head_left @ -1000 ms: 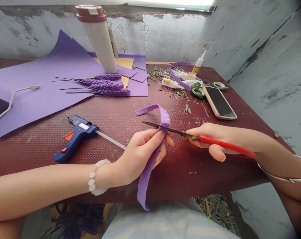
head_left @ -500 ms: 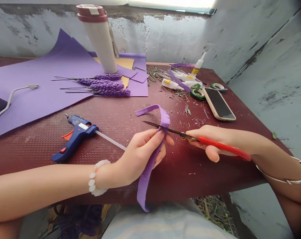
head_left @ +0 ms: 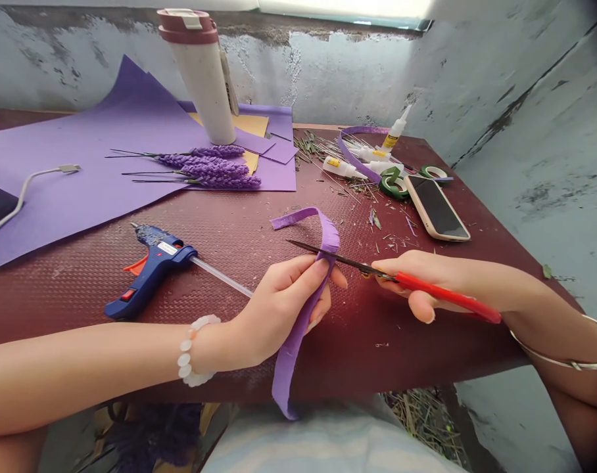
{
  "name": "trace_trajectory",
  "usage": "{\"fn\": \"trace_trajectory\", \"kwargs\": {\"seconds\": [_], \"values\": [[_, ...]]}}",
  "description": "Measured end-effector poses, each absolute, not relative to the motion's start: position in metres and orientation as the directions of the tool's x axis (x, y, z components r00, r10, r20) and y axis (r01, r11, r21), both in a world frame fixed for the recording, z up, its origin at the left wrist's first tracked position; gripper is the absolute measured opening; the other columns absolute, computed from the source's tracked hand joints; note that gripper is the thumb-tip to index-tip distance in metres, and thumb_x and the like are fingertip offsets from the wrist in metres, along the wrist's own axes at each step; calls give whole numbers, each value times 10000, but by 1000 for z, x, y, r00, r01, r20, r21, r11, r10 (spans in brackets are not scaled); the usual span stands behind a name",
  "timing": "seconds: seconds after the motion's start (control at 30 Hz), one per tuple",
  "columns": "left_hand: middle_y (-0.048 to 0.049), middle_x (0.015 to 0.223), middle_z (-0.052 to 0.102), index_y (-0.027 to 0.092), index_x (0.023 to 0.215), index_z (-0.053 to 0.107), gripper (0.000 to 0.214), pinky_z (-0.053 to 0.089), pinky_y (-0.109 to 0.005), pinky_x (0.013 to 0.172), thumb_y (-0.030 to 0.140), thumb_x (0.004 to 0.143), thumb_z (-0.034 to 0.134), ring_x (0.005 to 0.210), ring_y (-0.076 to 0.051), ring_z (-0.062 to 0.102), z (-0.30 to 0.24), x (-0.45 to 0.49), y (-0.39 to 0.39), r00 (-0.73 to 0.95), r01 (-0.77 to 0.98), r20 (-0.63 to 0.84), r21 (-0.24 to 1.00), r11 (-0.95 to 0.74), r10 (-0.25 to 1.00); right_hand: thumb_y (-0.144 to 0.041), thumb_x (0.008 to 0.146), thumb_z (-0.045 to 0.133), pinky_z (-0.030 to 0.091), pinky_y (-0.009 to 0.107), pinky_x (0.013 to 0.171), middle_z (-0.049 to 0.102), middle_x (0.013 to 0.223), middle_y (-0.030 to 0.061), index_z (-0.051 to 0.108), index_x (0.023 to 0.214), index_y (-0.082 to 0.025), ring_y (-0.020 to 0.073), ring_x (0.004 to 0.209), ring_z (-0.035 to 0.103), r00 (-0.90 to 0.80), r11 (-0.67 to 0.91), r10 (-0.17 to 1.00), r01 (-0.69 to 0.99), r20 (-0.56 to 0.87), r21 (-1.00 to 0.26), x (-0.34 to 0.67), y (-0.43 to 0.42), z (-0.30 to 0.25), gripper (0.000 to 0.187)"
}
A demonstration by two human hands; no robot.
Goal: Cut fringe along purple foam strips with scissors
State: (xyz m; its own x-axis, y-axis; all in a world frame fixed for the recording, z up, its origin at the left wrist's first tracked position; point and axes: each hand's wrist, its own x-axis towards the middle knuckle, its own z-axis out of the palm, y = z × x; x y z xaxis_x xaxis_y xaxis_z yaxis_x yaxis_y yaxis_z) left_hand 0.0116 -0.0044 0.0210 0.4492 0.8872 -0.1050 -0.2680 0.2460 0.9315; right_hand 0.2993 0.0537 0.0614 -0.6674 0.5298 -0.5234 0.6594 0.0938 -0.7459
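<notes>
A long purple strip [head_left: 289,355] is pinched in my left hand [head_left: 279,309], between thumb and fingers. Its upper end curls over to the left, with fine slits along one edge, and its lower end hangs past the table's front edge. My right hand [head_left: 421,282] grips red-handled scissors [head_left: 441,295]. Their dark blades cross the strip just above my left thumb; whether the blades are parted is hard to make out. A blue glue gun [head_left: 150,272] lies left of my left hand, its clear glue stick reaching toward that hand.
Purple sheets [head_left: 56,177] cover the back left, bearing purple flower stems [head_left: 210,167] and a tall lidded cup [head_left: 200,85]. At the back right are glue bottles [head_left: 340,167], green tape [head_left: 393,184], scraps and a phone [head_left: 439,207].
The whole view has shifted slightly. Both hands, the strip and the scissors keep almost the same positions relative to each other.
</notes>
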Motion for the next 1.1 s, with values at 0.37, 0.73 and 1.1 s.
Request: {"fn": "trace_trajectory", "kwargs": {"seconds": [0.37, 0.73, 1.1], "values": [[73, 548, 549, 202, 933, 749, 557, 346, -281, 524, 723, 1103, 847, 493, -111, 416, 25, 8, -6, 485, -231, -80, 949, 216, 871, -838, 847, 903, 380, 393, 680, 588, 731, -60, 557, 931, -311, 233, 714, 504, -629, 228, 628, 712, -459, -664, 287, 50, 72, 636], [85, 556, 563, 198, 962, 726, 499, 350, -253, 513, 649, 1152, 824, 495, -99, 426, 21, 8, -7, 488, -270, -51, 941, 206, 871, -411, 723, 926, 248, 336, 607, 350, 683, -118, 524, 875, -300, 158, 701, 294, -604, -48, 543, 670, -583, -740, 284, 55, 61, 444], [86, 577, 556, 195, 970, 720, 469, 358, -246, 502, 608, 1177, 797, 506, -98, 433, 20, 9, -6, 479, -281, -15, 945, 169, 878, -532, 870, 884, 363, 367, 661, 502, 703, -99, 466, 940, -321, 193, 677, 448, -644, 151, 588, 682, -490, -716, 286, 51, 64, 474]]}}
